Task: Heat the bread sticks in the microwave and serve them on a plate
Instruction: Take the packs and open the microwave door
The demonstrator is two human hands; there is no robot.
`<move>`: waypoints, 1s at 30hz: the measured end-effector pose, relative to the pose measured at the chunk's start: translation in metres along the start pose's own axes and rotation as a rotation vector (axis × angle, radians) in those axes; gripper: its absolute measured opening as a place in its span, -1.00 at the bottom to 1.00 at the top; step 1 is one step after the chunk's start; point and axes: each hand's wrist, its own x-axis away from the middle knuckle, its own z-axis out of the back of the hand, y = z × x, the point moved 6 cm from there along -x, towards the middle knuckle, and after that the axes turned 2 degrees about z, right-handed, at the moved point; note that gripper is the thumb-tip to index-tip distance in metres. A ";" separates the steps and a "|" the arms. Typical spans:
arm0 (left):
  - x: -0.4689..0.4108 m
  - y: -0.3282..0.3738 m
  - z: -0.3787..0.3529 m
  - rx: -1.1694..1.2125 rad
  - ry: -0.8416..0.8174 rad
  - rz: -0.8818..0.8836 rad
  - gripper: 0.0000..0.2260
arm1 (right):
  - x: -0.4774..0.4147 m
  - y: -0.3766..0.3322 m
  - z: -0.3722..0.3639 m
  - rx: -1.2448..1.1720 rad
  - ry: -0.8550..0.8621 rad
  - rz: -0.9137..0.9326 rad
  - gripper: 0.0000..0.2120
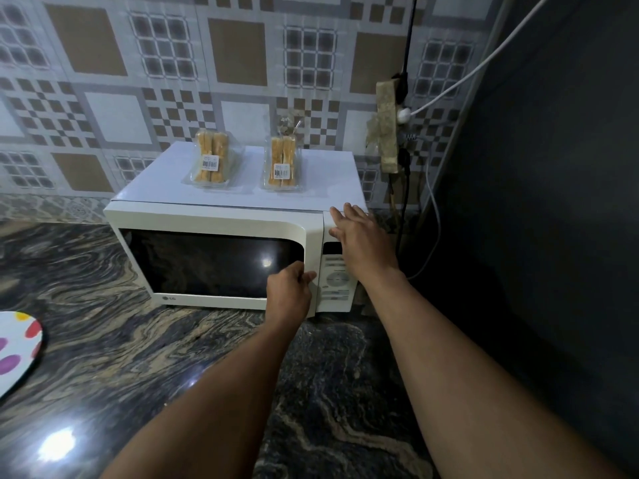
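Note:
A white microwave (pixel 214 221) stands on the marbled counter with its door closed. Two clear packs of bread sticks lie on its top: one on the left (pixel 210 157), one on the right (pixel 283 162). My left hand (pixel 288 288) curls its fingers around the right edge of the microwave door (pixel 311 250). My right hand (pixel 358 236) rests flat with fingers spread on the top right corner, above the control panel (pixel 337 278). A white plate with coloured dots (pixel 17 350) lies at the left edge of the counter.
A patterned tiled wall runs behind the microwave. A taped power strip (pixel 389 133) with black and white cables hangs on the wall to the right. A dark panel (pixel 536 202) fills the right side. The dark marbled counter (pixel 138 357) spreads in front.

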 end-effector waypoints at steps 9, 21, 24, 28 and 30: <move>0.014 -0.003 0.007 -0.004 -0.024 -0.021 -0.61 | 0.000 0.002 0.001 -0.017 -0.107 -0.020 -0.53; 0.039 0.050 0.079 -0.398 0.376 -0.223 -0.83 | 0.001 0.002 0.003 -0.008 -0.141 -0.015 -0.27; 0.028 0.075 0.083 -0.376 0.428 -0.309 -0.78 | 0.002 0.002 0.003 0.017 -0.170 -0.005 -0.30; 0.013 0.076 0.067 -0.501 0.103 -0.250 -0.57 | 0.002 -0.002 0.007 0.042 -0.207 -0.015 -0.36; 0.015 0.070 0.069 -0.516 0.023 -0.221 -0.55 | 0.004 -0.006 0.011 0.027 -0.220 -0.040 -0.39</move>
